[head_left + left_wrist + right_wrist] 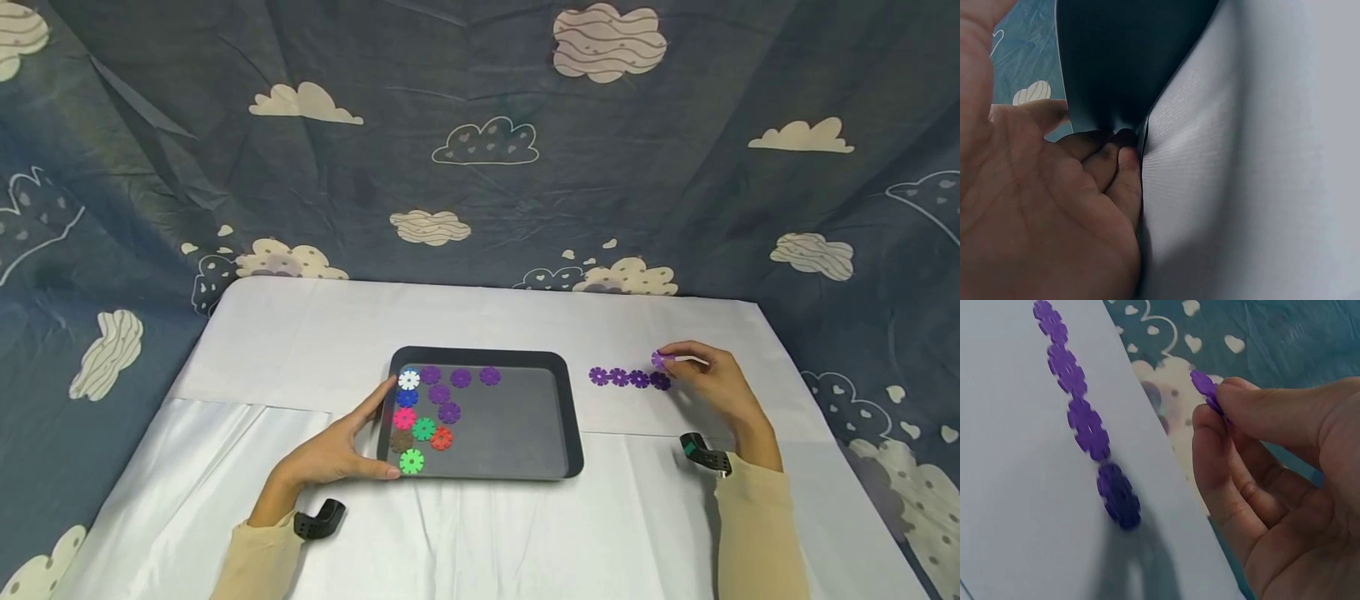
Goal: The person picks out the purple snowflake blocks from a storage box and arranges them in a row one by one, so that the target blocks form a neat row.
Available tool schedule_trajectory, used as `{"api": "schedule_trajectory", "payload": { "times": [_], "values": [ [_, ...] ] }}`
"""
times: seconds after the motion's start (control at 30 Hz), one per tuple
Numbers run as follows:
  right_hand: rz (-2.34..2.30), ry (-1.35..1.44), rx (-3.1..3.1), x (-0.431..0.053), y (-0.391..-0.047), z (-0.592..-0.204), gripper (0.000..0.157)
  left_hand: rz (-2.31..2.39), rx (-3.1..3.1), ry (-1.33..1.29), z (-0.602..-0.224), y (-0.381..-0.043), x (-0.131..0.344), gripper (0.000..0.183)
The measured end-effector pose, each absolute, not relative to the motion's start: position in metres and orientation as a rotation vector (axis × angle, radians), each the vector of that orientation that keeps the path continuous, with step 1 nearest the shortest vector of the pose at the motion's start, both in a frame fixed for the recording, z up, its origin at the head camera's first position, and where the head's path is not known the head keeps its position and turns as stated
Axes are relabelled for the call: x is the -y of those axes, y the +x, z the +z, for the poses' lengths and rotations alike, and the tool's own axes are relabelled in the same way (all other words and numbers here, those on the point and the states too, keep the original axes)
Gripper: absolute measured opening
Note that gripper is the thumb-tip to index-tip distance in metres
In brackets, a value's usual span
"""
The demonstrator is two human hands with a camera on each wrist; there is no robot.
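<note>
My left hand grips the left side of a dark grey baking tray, its thumb at the near left corner and a finger at the far left rim. In the left wrist view, bent fingers press against the tray wall. Between thumb and fingertip, my right hand pinches a purple notched plastic disc, raised over the right end of a row. That row of several purple discs lies on the white cloth, right of the tray. More purple discs lie inside the tray.
Along the tray's left part lie single discs: white, blue, pink, brown, red and two greens. White cloth covers the table. A dark cloud-patterned curtain hangs behind and at both sides.
</note>
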State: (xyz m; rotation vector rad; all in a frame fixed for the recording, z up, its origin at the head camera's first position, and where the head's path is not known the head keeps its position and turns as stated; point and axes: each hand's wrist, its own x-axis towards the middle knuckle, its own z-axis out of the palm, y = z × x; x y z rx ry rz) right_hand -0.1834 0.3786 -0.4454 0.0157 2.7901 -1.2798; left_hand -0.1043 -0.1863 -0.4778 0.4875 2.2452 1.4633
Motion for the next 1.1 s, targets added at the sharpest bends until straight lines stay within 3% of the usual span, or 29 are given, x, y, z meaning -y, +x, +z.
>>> {"api": "schedule_trajectory", "payload": {
  "times": [0.43,1.1],
  "values": [
    [-1.297,0.101,-2.864,-0.412,-0.170,-0.462,0.035,1.466,-2.230,0.487,-0.479,-0.104,0.185,0.125],
    [-1.066,0.319,-2.806,-0.404,-0.174,-0.466,0.033,1.468,-2.235,0.481,-0.476,-0.105,0.186,0.126]
  ]
}}
